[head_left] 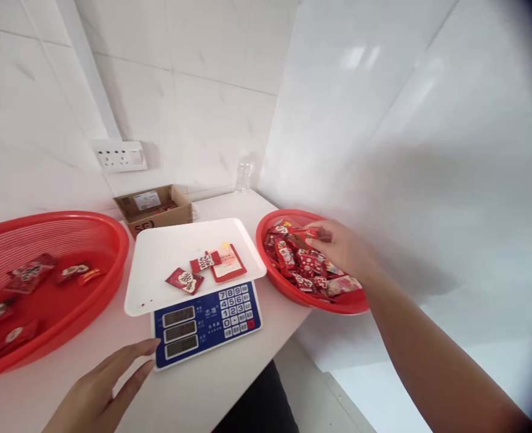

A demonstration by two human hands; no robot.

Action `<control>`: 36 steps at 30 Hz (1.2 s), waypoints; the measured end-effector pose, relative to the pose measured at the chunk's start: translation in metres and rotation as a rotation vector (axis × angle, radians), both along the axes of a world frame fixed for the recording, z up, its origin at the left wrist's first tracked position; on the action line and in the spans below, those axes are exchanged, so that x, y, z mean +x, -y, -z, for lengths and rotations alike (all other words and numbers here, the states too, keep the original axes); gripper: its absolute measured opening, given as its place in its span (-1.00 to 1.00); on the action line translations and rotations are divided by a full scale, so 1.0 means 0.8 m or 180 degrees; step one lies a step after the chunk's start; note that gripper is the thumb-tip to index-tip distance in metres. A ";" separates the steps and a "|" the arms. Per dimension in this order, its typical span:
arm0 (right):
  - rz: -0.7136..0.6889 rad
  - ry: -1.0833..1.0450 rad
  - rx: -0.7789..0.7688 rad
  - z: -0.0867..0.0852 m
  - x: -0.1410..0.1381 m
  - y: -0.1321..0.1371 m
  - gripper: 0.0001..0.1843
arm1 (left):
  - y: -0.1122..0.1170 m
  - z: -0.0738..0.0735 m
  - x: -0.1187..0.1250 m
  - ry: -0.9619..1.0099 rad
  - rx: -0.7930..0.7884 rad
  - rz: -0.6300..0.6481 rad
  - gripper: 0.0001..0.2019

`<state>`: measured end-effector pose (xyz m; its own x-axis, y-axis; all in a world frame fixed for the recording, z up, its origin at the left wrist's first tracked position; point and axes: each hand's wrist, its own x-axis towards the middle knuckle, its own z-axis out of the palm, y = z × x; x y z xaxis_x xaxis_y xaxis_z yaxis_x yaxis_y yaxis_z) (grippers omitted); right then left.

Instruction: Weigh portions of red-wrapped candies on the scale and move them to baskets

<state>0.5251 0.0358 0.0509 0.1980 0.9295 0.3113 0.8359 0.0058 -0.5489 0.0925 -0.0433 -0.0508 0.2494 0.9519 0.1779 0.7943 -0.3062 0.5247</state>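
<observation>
A digital scale (207, 322) with a white weighing pan (166, 252) stands on the white counter. Three red packets (205, 270) lie on the pan. My right hand (342, 246) reaches into a small red basket (288, 285) full of red candy packets (308, 264), its fingers pinched on one packet (313, 233) at the top of the pile. My left hand (98, 391) rests flat on the counter beside the scale's front left corner, fingers stretched out, holding nothing.
A large red basket (94, 282) with several packets sits at the left. Behind the scale are a small cardboard box (152, 207), a clear plastic bottle (244, 174) in the corner and a wall socket (119, 155). The counter's edge runs close on the right.
</observation>
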 end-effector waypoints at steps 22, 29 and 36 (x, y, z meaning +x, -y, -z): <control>-0.0287 0.0599 0.0456 0.089 -0.057 0.069 -0.61 | 0.026 -0.029 -0.002 -0.0092 -0.0354 -0.0229 -0.70; 0.0494 0.1175 -0.0563 0.109 -0.022 0.098 -0.52 | 0.019 -0.043 0.045 -0.0001 -0.0508 0.0257 -0.73; 0.0876 0.1564 -0.0698 0.104 -0.042 0.091 -0.58 | 0.034 -0.034 0.045 -0.0167 -0.0830 0.0518 -0.75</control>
